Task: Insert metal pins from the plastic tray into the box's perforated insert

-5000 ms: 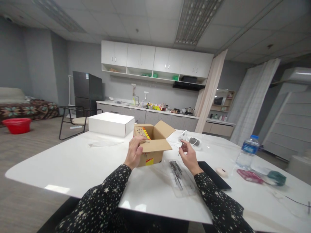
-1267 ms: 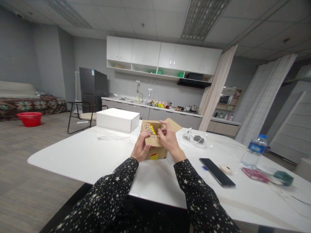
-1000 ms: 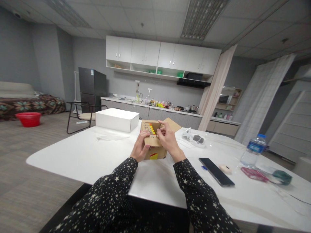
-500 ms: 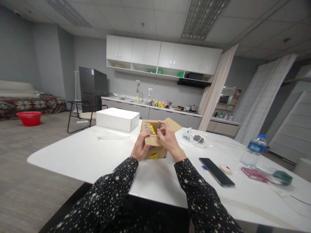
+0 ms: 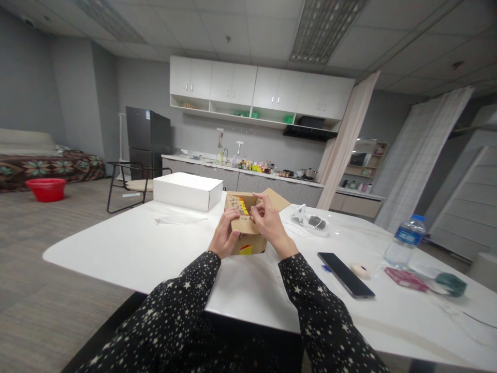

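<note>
A small open cardboard box (image 5: 245, 245) with a red and yellow label stands on the white table (image 5: 163, 248), straight ahead of me. My left hand (image 5: 223, 235) grips the box's near flap and left front corner. My right hand (image 5: 267, 221) rests over the box's right side, fingers curled at the top opening and pinching something small that I cannot make out. One flap (image 5: 276, 197) stands open at the back right. The inside of the box is mostly hidden by my hands.
A closed white box (image 5: 187, 190) sits at the back left of the table. To the right lie a black phone (image 5: 346, 282), a small round object (image 5: 359, 270), a water bottle (image 5: 404, 240), a pink packet (image 5: 406, 278) and a teal item (image 5: 450, 284). A clear plastic tray (image 5: 312, 221) sits behind.
Five seconds ago my right hand was beside the box holding a thin piece over a clear packet; it has since moved onto the box. Over the last second both hands have hardly moved.
</note>
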